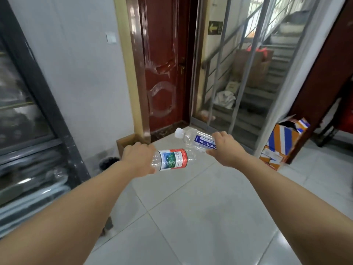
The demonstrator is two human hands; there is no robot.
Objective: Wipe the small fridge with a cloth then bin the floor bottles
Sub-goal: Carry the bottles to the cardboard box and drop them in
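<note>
My left hand (140, 158) is closed around one end of a clear plastic bottle with a red, green and white label (173, 159), held sideways above the floor. My right hand (226, 148) grips a second clear bottle with a blue and white label (194, 139), its white cap pointing left. Both arms are stretched forward. A dark bin (108, 162) with a black liner stands on the floor by the wall, just left of my left wrist. The glass-fronted fridge (28, 131) with a black frame fills the left edge.
A brown cardboard box (127, 145) sits beside the bin at the door frame. A red-brown door (164, 64) is straight ahead. Orange and blue cartons (284, 144) lie at the right by a glass partition, with stairs behind it. White floor tiles (191, 217) spread below.
</note>
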